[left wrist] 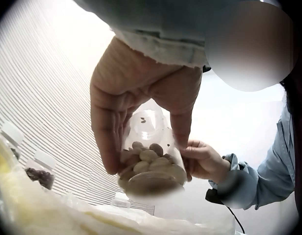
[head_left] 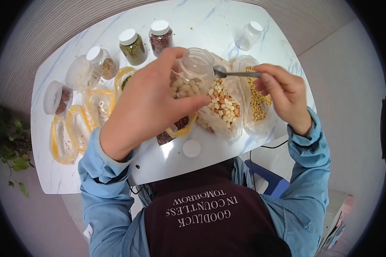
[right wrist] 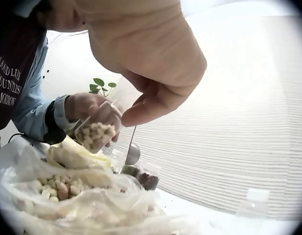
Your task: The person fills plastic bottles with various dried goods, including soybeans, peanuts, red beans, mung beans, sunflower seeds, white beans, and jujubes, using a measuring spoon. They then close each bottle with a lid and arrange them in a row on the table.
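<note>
My left hand (head_left: 148, 100) grips a clear, lidless plastic jar (head_left: 198, 63) that holds a layer of pale nuts, thumb on one side and fingers on the other. The jar is tilted, its mouth uppermost in the head view. Between thumb and fingers, my right hand (head_left: 285, 96) pinches the handle of a metal spoon (head_left: 242, 74). Its bowl is close beside the jar's mouth; in the right wrist view the spoon bowl (right wrist: 133, 153) hangs downward. Below lies an opened plastic bag (head_left: 223, 107) of pale and reddish nuts. A white lid (head_left: 191, 148) lies near the table's front edge.
Right of the nuts is a bag of yellow beans (head_left: 257, 103). White-capped jars of green beans (head_left: 134, 49) and dark red beans (head_left: 161, 38) stand at the back, with a capped clear jar (head_left: 248, 36) farther right. More jars and yellow-edged bags (head_left: 63, 141) line the left.
</note>
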